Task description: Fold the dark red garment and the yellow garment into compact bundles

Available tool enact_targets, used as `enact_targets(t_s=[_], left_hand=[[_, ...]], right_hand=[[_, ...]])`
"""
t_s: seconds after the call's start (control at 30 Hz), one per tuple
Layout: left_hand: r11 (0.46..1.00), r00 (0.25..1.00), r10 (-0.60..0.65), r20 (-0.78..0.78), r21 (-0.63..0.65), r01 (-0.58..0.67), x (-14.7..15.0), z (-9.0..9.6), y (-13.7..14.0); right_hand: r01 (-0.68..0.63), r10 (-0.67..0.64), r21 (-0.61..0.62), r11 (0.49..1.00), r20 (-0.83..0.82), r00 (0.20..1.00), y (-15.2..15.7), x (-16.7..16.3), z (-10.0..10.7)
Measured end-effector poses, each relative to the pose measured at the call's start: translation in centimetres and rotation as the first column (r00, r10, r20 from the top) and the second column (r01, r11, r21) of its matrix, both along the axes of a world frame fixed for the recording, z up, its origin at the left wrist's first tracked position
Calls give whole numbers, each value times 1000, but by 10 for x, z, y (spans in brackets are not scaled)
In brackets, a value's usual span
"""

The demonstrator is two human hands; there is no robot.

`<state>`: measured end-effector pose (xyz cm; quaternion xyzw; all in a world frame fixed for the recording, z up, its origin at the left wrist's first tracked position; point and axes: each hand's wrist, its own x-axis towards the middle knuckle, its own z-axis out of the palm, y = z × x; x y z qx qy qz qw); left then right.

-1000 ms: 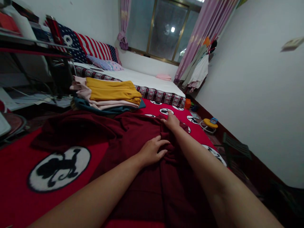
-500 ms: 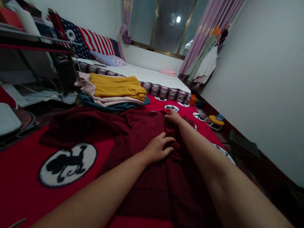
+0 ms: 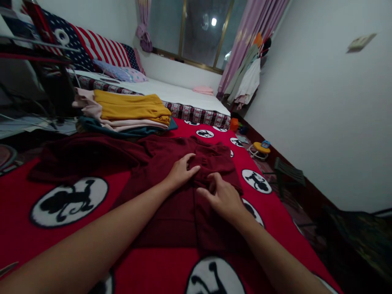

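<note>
A dark maroon long-sleeved garment (image 3: 159, 196) lies spread on a red blanket (image 3: 153, 269) printed with black figures in white circles. One sleeve stretches out to the left, while the right part is folded over in wrinkles. On the middle of the cloth rests my left hand (image 3: 180, 172), its thumb and fingers apart. My right hand (image 3: 225, 198) is just to the right and nearer to me, over the folded part, with fingers curved and thumb apart. Neither hand visibly grips the fabric.
Beyond the garment stands a stack of folded clothes (image 3: 128, 108), mustard on top, pink and teal below. A bed (image 3: 177, 92) with a white sheet lies under the window. At right are a yellow stool (image 3: 261, 148), a dark folding stool (image 3: 289, 173) and a wall.
My right hand has come back towards me from the garment's far edge, and the right part now lies flatter. My left hand has shifted slightly forward. The view has turned right.
</note>
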<state>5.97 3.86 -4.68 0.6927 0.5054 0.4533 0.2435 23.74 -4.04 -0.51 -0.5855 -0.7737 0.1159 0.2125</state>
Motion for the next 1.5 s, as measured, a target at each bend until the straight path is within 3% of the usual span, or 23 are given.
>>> enact_targets(t_s=[0.17, 0.33, 0.47, 0.57, 0.67, 0.73, 0.83, 0.93, 1.03, 1.17, 1.27, 1.33, 1.43, 1.5], left_hand=[[980, 989, 147, 34, -144, -140, 9, 4, 30], [976, 993, 116, 32, -188, -108, 32, 18, 74], [989, 989, 0, 145, -145, 21, 57, 26, 95], [977, 966, -170, 195, -98, 192, 79, 34, 99], [890, 827, -430, 362, 15, 456, 100, 44, 102], [861, 769, -480, 422, 60, 505, 108, 48, 106], [961, 927, -250, 279, -43, 273, 102, 46, 114], [990, 990, -43, 135, -130, 61, 81, 35, 118], [987, 997, 1, 77, -163, 12, 60, 26, 110], [990, 980, -91, -179, -124, 70, 46, 25, 90], [977, 938, -206, -279, -105, 183, 43, 30, 80], [980, 920, -196, -341, -109, 168, 41, 37, 76], [996, 878, -55, -476, -82, 18, 38, 49, 66], [997, 828, 76, -555, 45, -61, 38, 54, 53]], right_hand=[[-23, 30, -41, 999, 200, 979, -24, -23, -1], [-20, 34, -62, 998, 235, 972, -21, -27, -8], [-32, 38, -49, 998, 120, 992, -18, -22, -16], [-47, 46, -23, 999, -45, 998, -17, -20, -21], [-61, 57, -8, 998, -226, 973, -15, -20, -25], [-79, 79, 11, 997, -305, 949, -15, -18, -24], [-158, 145, -23, 987, -292, 945, -23, -9, -12], [-293, 282, -125, 948, -102, 954, -37, 8, 15], [-390, 415, -188, 902, 124, 901, -50, 18, 38], [-377, 447, -258, 890, 323, 834, -54, 10, 40], [-363, 405, -205, 909, 229, 885, -52, 4, 35], [-374, 391, -166, 912, 81, 917, -51, 4, 33], [-431, 418, -217, 876, -107, 902, -47, 8, 31], [-448, 403, -255, 857, -209, 891, -40, 11, 24]])
